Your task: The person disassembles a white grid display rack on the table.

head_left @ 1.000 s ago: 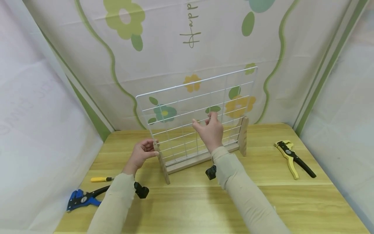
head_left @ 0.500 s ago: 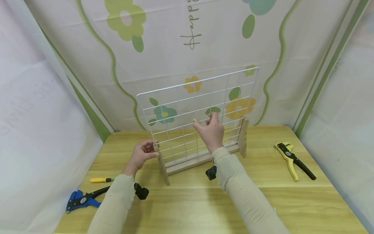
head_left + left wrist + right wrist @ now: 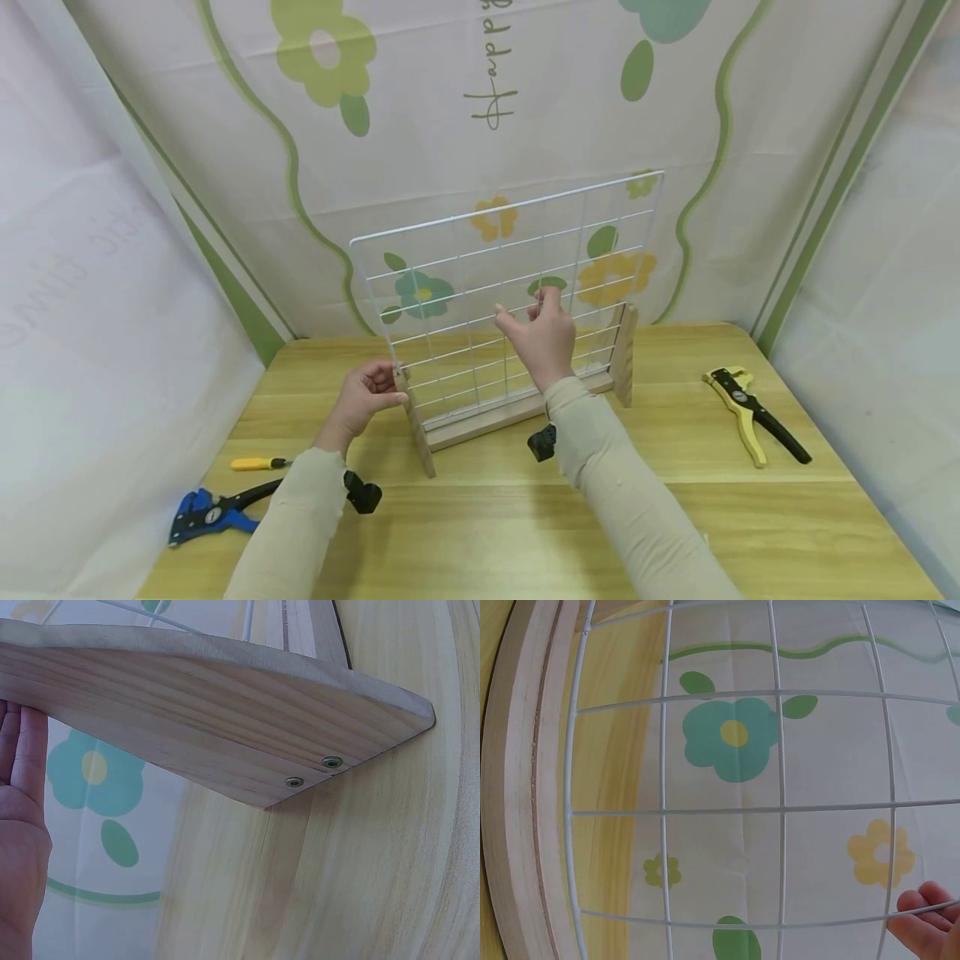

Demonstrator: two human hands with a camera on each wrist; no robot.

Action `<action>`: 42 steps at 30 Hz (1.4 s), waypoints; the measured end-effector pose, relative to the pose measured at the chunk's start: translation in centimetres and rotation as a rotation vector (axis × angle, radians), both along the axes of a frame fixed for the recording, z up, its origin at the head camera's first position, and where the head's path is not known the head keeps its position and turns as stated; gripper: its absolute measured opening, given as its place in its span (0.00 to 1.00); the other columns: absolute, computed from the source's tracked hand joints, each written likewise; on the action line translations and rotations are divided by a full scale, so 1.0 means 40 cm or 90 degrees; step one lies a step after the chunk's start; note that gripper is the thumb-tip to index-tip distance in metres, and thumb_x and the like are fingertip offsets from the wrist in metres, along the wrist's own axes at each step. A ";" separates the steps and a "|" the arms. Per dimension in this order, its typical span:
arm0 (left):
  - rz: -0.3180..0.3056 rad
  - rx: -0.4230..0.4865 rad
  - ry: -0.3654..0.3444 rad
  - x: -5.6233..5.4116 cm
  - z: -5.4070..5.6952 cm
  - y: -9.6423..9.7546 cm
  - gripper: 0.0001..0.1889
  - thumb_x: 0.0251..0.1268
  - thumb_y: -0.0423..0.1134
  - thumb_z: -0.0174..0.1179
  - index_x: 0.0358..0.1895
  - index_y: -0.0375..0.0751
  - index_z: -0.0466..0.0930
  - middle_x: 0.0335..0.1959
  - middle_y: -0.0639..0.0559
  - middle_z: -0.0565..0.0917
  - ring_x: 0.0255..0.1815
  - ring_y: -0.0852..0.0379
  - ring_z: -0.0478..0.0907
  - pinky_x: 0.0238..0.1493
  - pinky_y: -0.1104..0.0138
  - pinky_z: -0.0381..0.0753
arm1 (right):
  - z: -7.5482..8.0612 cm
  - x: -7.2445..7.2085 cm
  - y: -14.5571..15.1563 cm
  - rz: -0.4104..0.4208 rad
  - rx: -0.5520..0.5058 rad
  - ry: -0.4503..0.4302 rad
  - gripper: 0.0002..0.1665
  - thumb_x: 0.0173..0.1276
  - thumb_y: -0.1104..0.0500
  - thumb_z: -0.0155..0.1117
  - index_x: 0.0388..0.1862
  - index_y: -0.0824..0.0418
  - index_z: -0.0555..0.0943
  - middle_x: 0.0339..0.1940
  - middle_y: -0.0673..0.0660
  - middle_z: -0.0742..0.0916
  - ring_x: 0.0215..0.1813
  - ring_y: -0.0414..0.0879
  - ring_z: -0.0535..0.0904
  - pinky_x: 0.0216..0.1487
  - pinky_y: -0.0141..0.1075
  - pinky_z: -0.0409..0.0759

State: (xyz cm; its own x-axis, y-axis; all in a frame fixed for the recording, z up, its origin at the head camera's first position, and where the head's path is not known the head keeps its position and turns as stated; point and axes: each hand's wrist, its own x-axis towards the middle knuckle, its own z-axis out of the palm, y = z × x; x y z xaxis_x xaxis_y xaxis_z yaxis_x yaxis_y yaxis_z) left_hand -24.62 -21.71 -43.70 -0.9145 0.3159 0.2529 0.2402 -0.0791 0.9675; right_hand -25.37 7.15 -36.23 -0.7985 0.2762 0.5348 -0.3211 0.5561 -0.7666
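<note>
A white wire grid panel (image 3: pixel 525 203) stands upright, slightly slanted, in a wooden stand with a base bar (image 3: pixel 487 422) and two side boards. My left hand (image 3: pixel 365 395) holds the upper end of the left side board (image 3: pixel 417 429), thumb at its near edge and fingers behind. Two bolt heads (image 3: pixel 331 762) show low on that board's outer face in the left wrist view. At the middle of the grid, my right hand (image 3: pixel 542 337) hooks its curled fingers (image 3: pixel 922 930) over a horizontal wire, thumb held apart. The right side board (image 3: pixel 623 358) supports the far end.
On the wooden table (image 3: pixel 495 525), a blue and black wire stripper (image 3: pixel 212 510) and a yellow-handled tool (image 3: pixel 255 463) lie left, both partly behind the left sleeve. A yellow and black wire stripper (image 3: pixel 742 404) lies right. A flowered cloth (image 3: pixel 420 108) hangs behind the table.
Both hands keep their places on the stand and grid. The head view has tilted up very slightly, so the scene sits a little lower.
</note>
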 end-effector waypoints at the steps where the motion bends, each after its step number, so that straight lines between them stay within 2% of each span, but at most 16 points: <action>1: -0.001 0.001 0.001 0.000 0.000 0.000 0.22 0.46 0.18 0.63 0.43 0.47 0.81 0.42 0.54 0.85 0.45 0.64 0.81 0.48 0.72 0.79 | 0.001 0.000 0.000 0.001 0.001 0.001 0.29 0.53 0.44 0.67 0.40 0.63 0.67 0.23 0.58 0.78 0.20 0.46 0.69 0.17 0.33 0.65; 5: 0.002 -0.003 -0.001 0.001 -0.001 -0.001 0.21 0.46 0.18 0.63 0.44 0.43 0.80 0.41 0.55 0.85 0.45 0.62 0.81 0.48 0.72 0.79 | 0.002 -0.002 0.000 -0.002 0.008 0.003 0.30 0.53 0.43 0.67 0.41 0.63 0.68 0.23 0.59 0.79 0.21 0.47 0.70 0.17 0.33 0.66; 9: 0.004 -0.008 -0.004 0.004 0.001 -0.002 0.20 0.47 0.18 0.62 0.44 0.41 0.79 0.40 0.58 0.85 0.45 0.62 0.81 0.48 0.72 0.79 | 0.004 -0.003 0.000 -0.007 0.010 0.005 0.30 0.53 0.44 0.67 0.41 0.63 0.68 0.23 0.56 0.78 0.23 0.47 0.72 0.18 0.33 0.67; 18: 0.008 -0.009 -0.007 0.005 0.003 0.001 0.21 0.47 0.18 0.62 0.42 0.45 0.80 0.39 0.58 0.85 0.44 0.60 0.81 0.47 0.72 0.79 | 0.014 0.001 -0.001 0.005 -0.002 -0.004 0.30 0.52 0.44 0.68 0.42 0.63 0.68 0.23 0.60 0.79 0.22 0.47 0.71 0.18 0.34 0.66; 26: 0.008 -0.015 -0.009 0.006 0.003 0.002 0.20 0.47 0.19 0.63 0.43 0.45 0.80 0.40 0.58 0.85 0.46 0.57 0.81 0.47 0.71 0.80 | 0.024 0.003 -0.003 -0.005 0.006 -0.003 0.30 0.52 0.43 0.68 0.42 0.63 0.68 0.23 0.56 0.78 0.23 0.47 0.71 0.17 0.33 0.66; 32: 0.000 -0.012 0.001 0.006 0.003 0.002 0.21 0.48 0.20 0.63 0.43 0.46 0.80 0.40 0.60 0.85 0.46 0.59 0.81 0.48 0.71 0.79 | 0.028 0.001 -0.003 -0.005 0.004 0.000 0.30 0.52 0.44 0.68 0.42 0.63 0.68 0.23 0.56 0.78 0.23 0.47 0.71 0.18 0.33 0.66; 39: 0.004 -0.012 0.008 0.003 -0.002 0.000 0.20 0.47 0.19 0.63 0.46 0.38 0.79 0.40 0.60 0.85 0.45 0.62 0.81 0.48 0.72 0.79 | 0.034 0.002 -0.002 0.001 -0.001 -0.002 0.33 0.52 0.43 0.67 0.44 0.67 0.69 0.23 0.59 0.79 0.23 0.47 0.71 0.18 0.34 0.66; 42: 0.001 -0.013 0.011 0.002 -0.002 0.000 0.20 0.47 0.19 0.63 0.47 0.33 0.78 0.41 0.58 0.85 0.45 0.62 0.81 0.48 0.72 0.79 | 0.037 0.002 -0.002 -0.003 0.002 0.002 0.33 0.52 0.42 0.68 0.43 0.66 0.69 0.23 0.58 0.79 0.21 0.47 0.69 0.17 0.34 0.65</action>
State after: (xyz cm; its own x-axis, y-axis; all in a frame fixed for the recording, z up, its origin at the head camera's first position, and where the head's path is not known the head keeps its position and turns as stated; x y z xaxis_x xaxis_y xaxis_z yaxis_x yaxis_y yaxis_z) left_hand -24.53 -21.70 -43.76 -0.9109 0.3189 0.2619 0.2567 -0.0592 0.9647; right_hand -25.27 7.06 -34.73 -0.7954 0.2784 0.5383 -0.3211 0.5598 -0.7639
